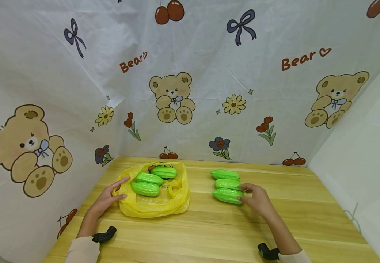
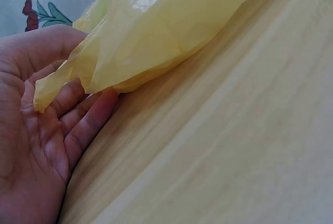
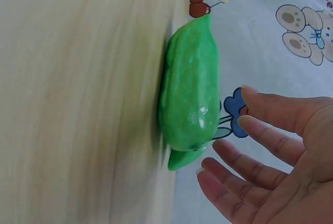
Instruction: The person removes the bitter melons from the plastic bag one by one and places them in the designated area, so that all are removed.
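A yellow plastic bag lies with its mouth spread wide on the wooden table, three glossy green bitter melons inside it. My left hand holds the bag's left rim, which passes between thumb and fingers; in the left wrist view the plastic hides some fingertips. To the right of the bag, three more bitter melons lie side by side in a column. My right hand is at their right ends, thumb and fingers apart. In the right wrist view a gap shows between those fingers and the nearest bitter melon.
The wooden table reaches back to a white cloth printed with bears, bows and flowers. A plain white wall surface borders the right side. A thin cable hangs by the table's right edge.
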`<control>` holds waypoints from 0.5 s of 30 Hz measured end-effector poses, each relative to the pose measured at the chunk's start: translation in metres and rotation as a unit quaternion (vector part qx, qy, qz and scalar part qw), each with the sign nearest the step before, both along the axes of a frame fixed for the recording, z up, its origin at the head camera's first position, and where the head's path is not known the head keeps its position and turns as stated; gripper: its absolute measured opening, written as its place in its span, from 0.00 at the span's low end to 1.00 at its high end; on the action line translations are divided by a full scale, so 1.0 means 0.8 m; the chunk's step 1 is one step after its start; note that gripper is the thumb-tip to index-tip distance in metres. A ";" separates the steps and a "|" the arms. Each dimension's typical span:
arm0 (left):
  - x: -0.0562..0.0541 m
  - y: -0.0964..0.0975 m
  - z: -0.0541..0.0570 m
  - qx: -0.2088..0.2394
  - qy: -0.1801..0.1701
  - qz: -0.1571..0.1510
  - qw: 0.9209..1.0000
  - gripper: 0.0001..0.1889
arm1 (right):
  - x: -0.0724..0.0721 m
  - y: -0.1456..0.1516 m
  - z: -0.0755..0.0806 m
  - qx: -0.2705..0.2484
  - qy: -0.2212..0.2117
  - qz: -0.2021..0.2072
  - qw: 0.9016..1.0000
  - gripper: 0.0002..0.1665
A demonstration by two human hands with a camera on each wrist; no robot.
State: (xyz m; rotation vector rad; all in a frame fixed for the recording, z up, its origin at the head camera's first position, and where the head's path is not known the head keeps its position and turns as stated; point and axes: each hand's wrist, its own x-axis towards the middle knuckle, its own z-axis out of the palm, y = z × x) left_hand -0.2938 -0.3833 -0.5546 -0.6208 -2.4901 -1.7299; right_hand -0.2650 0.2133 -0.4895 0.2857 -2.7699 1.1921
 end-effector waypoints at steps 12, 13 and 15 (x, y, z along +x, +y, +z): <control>0.000 -0.001 -0.001 -0.003 -0.002 0.005 1.000 0.34 | 0.020 -0.023 0.036 0.003 0.035 0.013 0.999 0.23; 0.000 -0.001 -0.001 -0.003 -0.002 0.004 1.000 0.34 | 0.022 -0.025 0.038 0.000 0.035 0.014 0.999 0.22; 0.000 0.000 -0.001 -0.004 -0.002 0.004 1.000 0.34 | 0.025 -0.028 0.042 -0.003 0.038 0.016 0.999 0.22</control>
